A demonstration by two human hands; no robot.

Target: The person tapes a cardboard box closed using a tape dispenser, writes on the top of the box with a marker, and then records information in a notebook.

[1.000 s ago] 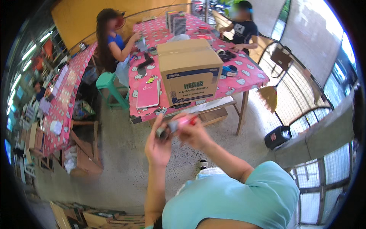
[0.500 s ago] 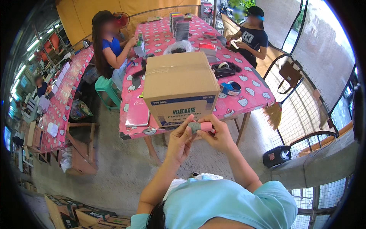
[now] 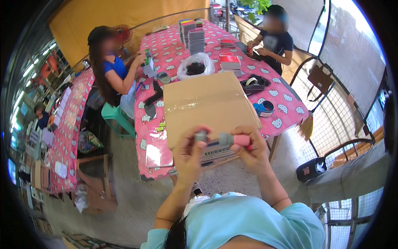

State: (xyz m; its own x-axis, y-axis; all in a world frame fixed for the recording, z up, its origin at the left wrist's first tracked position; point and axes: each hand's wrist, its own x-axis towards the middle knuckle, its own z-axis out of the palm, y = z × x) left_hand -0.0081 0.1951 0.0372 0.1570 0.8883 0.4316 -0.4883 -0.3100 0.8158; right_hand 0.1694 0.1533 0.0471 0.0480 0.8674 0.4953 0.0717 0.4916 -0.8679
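Pink-and-gray tube (image 3: 240, 140) is held by the right hand (image 3: 255, 148), a gray piece (image 3: 201, 136) by the left hand (image 3: 187, 150); a carton (image 3: 207, 103) stands at the near edge of the table (image 3: 296, 112).

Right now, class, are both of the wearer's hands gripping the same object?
No, the left hand holds a small grey piece, apart from the pink-and-grey piece in the right hand.

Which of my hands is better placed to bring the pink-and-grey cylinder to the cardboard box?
Your right hand, I'd judge: it holds the pink-and-grey cylinder, with the grey end exposed and pointing left. Your left hand is occupied with a small grey piece.
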